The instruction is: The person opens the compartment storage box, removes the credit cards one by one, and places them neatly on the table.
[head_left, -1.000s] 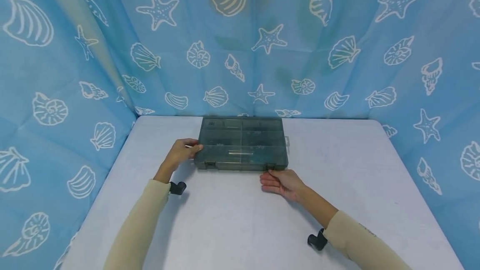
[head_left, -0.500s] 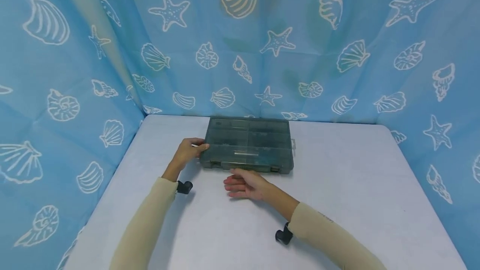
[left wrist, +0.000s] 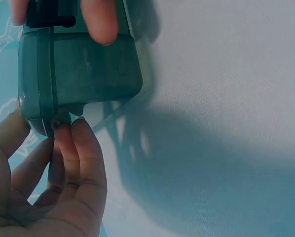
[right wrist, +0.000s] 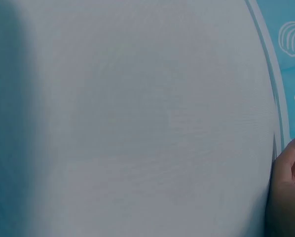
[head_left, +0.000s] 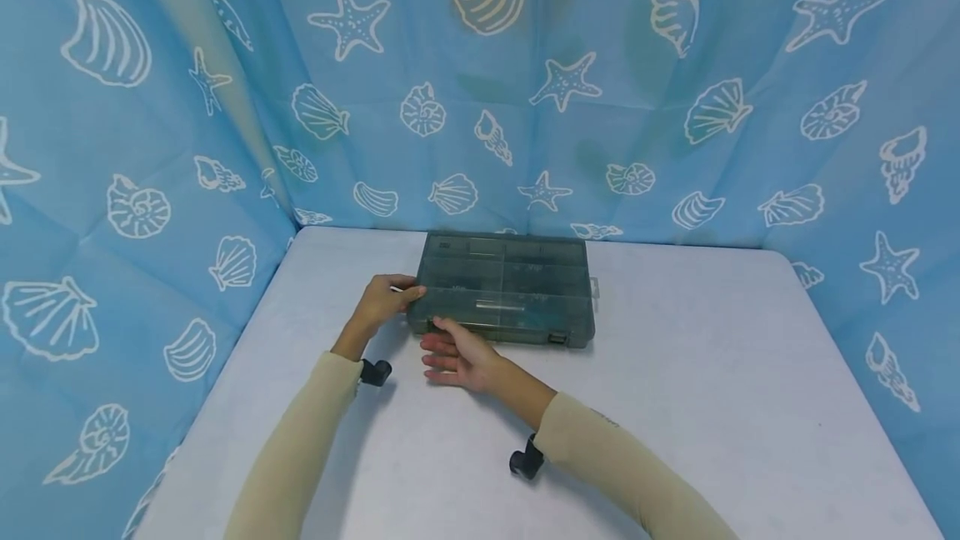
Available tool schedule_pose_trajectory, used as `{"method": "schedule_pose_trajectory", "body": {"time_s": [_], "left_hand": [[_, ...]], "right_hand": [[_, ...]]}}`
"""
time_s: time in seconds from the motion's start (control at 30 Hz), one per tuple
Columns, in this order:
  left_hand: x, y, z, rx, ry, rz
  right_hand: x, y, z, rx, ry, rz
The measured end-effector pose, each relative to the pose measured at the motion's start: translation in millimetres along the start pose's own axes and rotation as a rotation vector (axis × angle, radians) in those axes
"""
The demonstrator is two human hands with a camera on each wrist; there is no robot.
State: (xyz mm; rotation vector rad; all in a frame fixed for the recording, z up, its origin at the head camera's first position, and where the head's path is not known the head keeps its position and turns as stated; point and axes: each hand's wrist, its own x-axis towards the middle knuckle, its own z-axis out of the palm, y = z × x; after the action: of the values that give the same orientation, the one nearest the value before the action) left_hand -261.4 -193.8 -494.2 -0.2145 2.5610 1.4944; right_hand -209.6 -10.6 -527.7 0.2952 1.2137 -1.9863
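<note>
A smoky-green see-through compartment box (head_left: 510,286), its lid down, lies flat near the table's far edge. At its left end my left hand (head_left: 382,304) holds on, thumb on the lid's edge; in the left wrist view those fingers (left wrist: 86,153) touch the box's end. My right hand (head_left: 465,357) is at the front left corner, thumb by the left latch (left wrist: 51,12), other fingers fairly straight and spread. Two of its fingertips (left wrist: 100,22) show either side of that latch. The right front latch (head_left: 557,338) has no hand on it. Only part of the right hand shows in its wrist view.
A white cloth covers the table (head_left: 675,398). Blue curtains (head_left: 562,132) with white shells and starfish hang behind and at both sides. A pale loop handle (head_left: 595,287) sticks out from the box's right end. Black wrist camera mounts (head_left: 527,461) sit under both sleeves.
My right hand has moved left along the box's front, from the right latch to the left one. The left hand has kept its hold. The head view has shifted slightly.
</note>
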Motion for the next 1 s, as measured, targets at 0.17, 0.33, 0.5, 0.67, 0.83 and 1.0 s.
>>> {"method": "schedule_pose_trajectory", "body": {"time_s": [0.17, 0.33, 0.5, 0.67, 0.83, 1.0], "left_hand": [[-1.1, 2.0, -1.0, 0.006, 0.008, -0.008], [1.1, 1.2, -1.6, 0.015, 0.017, -0.008], [3.2, -0.4, -2.9, 0.019, 0.023, -0.006], [2.5, 0.4, -2.9, 0.005, 0.030, 0.012], [-0.6, 0.2, -1.5, -0.010, 0.000, 0.016], [-2.6, 0.7, 0.8, 0.014, 0.006, 0.012]], "right_hand": [[3.1, -1.0, 0.2, 0.006, -0.002, 0.005], [6.1, -0.8, -0.1, 0.000, -0.001, 0.020], [7.2, -1.3, 1.7, -0.031, -0.014, 0.020], [3.0, 0.1, 3.9, -0.059, 0.014, -0.004], [-27.2, -5.5, -4.4, -0.297, -0.077, -0.016], [-75.7, -51.3, -39.0, -0.625, -0.110, -0.264]]}}
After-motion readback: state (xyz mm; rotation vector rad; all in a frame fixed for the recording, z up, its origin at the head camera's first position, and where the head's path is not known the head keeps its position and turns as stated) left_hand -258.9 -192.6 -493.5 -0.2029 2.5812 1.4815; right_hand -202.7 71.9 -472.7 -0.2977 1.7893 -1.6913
